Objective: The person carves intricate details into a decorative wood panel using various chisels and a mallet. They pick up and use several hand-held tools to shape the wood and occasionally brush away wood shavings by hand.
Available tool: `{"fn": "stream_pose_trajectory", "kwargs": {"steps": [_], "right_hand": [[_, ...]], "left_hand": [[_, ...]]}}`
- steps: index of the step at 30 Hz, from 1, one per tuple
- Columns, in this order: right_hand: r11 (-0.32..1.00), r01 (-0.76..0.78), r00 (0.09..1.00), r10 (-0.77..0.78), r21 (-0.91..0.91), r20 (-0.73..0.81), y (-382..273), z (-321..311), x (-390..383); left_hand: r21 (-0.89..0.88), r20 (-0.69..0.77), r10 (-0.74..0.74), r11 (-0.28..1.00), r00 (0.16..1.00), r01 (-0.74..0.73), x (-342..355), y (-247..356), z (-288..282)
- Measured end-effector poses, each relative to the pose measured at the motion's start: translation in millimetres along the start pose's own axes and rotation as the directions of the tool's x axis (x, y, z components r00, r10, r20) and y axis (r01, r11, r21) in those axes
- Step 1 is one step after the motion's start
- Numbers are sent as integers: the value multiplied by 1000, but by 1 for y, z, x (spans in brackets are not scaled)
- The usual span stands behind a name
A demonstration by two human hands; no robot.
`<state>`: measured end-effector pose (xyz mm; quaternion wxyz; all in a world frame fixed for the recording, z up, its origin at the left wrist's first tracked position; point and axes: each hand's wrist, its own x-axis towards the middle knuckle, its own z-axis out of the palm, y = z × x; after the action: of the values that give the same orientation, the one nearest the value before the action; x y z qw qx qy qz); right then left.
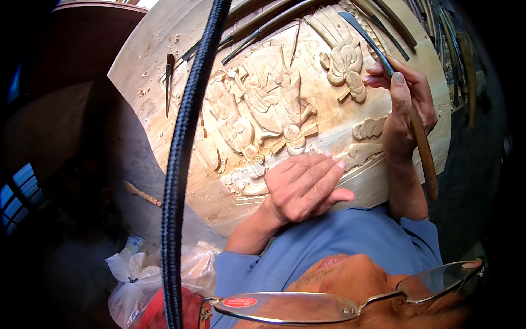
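In my right hand [405,107] is a wood-carving chisel [383,57]. Its dark metal shaft points up and left toward the carving's far edge, and its brown wooden handle runs down past my wrist. My left hand [309,186] lies flat over the near edge of a pale carved wooden panel [323,123], fingers stretched out and holding nothing. Raised figures [268,101] stand out on the panel left of centre, and a single carved figure [348,68] lies close to my right hand. Wood chips [241,178] cluster beside the left hand.
Several chisels [263,30] lie along the panel's far side, with more tools [457,60] beyond its right edge. A thin pointed tool [168,88] rests at the left. A black braided cord [189,137] crosses the view. Plastic bags [137,274] sit at lower left, near a short stick [141,193].
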<state>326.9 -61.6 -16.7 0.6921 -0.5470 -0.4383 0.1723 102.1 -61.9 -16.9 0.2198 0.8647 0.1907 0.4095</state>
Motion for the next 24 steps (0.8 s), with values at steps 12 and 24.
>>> {"fn": "stream_pose_trajectory", "kwargs": {"steps": [12, 24], "right_hand": [[994, 90, 996, -91, -61, -13, -14, -16, 14], [994, -98, 995, 99, -42, 13, 34, 29, 6]], "left_hand": [[76, 51, 48, 996, 998, -51, 27, 19, -6], [115, -18, -4, 993, 1000, 6, -5, -33, -4]]}}
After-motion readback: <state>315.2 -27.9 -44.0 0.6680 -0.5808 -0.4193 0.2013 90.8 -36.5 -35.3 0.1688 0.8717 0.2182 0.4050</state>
